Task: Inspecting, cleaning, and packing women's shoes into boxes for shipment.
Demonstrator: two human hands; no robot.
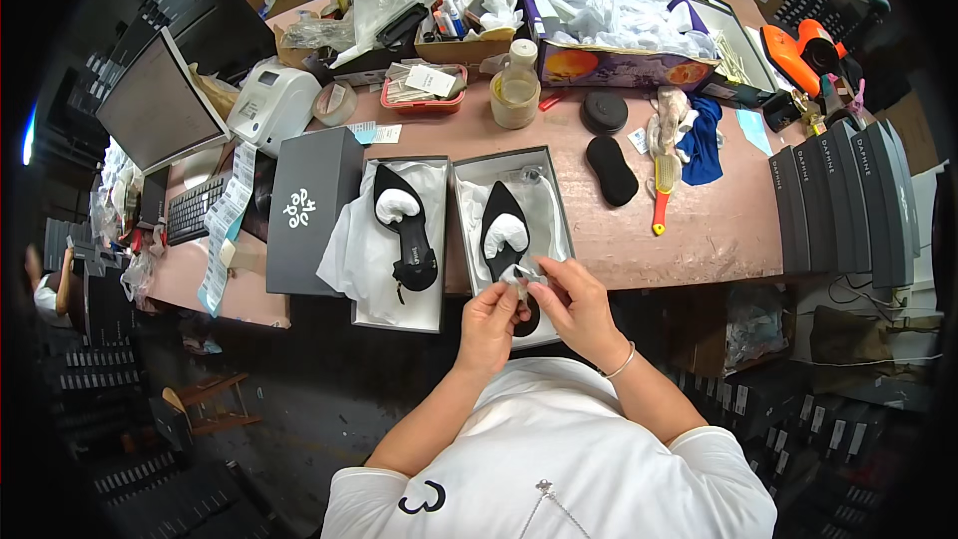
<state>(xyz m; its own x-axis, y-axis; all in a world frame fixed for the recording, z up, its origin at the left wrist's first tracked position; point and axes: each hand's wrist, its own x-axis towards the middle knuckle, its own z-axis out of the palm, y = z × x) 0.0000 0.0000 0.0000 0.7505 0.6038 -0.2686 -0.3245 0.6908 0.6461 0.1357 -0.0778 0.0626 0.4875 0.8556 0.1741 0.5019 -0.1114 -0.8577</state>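
- Pinching a bit of white wrapping [518, 273], the left hand [491, 317] and the right hand [577, 311] meet over the front edge of the worktop [689, 250]; the fingers of both are clamped on it, and whether it is paper or plastic I cannot tell.
- Under the hands, a black shoe [500, 197] with a pointed toe lies in an open box [562, 208] at the middle of the front edge, toe toward the back edge, white stuffing inside; the hands partly hide its heel end.
- Just left of it, a second black shoe [409, 239] rests on white paper [342, 250] in another open box [445, 225]; both boxes reach past the front edge.
- Beside that box, toward the left edge, is a dark grey lid [314, 202].
- Right of the boxes lie a black sponge [611, 172], a brush [662, 194] with a red and yellow handle, and a blue cloth [703, 145].
- Near the back edge stand a bottle [514, 98], a red basket [396, 103] and a purple box [624, 67] full of white paper.
- At the right edge stands a row of grey boxes [836, 202].
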